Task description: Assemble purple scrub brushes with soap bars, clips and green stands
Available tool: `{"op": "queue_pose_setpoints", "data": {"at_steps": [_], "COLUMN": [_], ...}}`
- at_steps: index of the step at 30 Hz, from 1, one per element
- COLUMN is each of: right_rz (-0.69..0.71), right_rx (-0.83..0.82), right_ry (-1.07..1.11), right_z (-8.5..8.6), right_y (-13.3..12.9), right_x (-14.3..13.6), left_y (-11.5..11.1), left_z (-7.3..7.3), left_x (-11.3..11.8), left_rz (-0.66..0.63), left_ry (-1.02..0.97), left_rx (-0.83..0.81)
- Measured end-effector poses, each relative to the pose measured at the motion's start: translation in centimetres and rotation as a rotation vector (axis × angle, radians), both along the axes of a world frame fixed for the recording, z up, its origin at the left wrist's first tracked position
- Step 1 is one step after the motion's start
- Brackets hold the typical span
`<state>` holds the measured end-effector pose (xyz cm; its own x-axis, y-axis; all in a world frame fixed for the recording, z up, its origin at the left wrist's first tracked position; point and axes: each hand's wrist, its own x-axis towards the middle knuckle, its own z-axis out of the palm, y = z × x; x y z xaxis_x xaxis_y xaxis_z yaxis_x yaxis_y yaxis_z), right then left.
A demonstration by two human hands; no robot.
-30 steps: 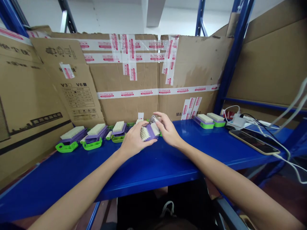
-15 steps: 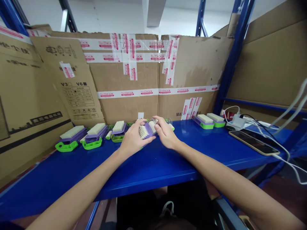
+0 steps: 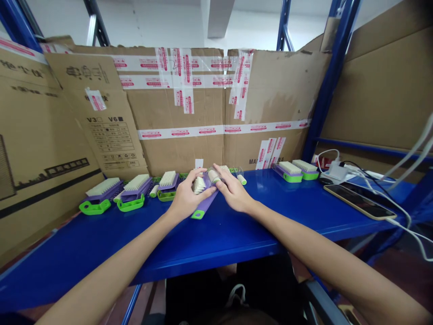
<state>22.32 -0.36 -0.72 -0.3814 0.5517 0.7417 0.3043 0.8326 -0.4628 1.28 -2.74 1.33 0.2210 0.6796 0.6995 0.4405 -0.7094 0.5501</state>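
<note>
Near the middle of the blue table [image 3: 237, 230], my left hand [image 3: 187, 194] is closed round a purple and green brush [image 3: 207, 203] with cream bristles. The brush is tilted, its green end pointing down towards me. My right hand [image 3: 236, 190] grips a clear cover with a cream roller [image 3: 214, 175] at the brush's upper end, fingers bent over it. Just behind my right hand lies another cream roller with a green end [image 3: 241, 179]. Fingers hide parts of the held brush.
Several purple and green brushes [image 3: 135, 183] stand in a row on the left. At the back right are two more brushes [image 3: 289, 169], a phone [image 3: 359, 201] and a white charger with cables [image 3: 337, 170]. Cardboard [image 3: 182, 158] walls the back.
The held brush has tilted, and its purple body and green end now show below my hands. My right hand has shifted slightly, its fingers further over the clear cover.
</note>
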Motion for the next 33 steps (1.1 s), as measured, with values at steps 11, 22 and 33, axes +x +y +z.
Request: {"op": "queue_pose_setpoints", "data": {"at_steps": [11,22,33], "right_rz": [-0.101,0.005,0.018], "right_rx": [0.115,-0.014,-0.099], "right_ry": [0.094,0.139,0.160], "right_z": [0.8,0.4,-0.3], "right_y": [-0.4,1.0,1.6], "right_x": [-0.3,-0.3,-0.4], "left_y": [0.2,0.1,-0.1], "left_z": [-0.4,-0.2,-0.1], "left_x": [0.7,0.6,0.6], "left_rz": [-0.298,-0.309,-0.301], "left_ry": [-0.327,-0.308,-0.266], "left_rx": [-0.620,-0.665,-0.649]}}
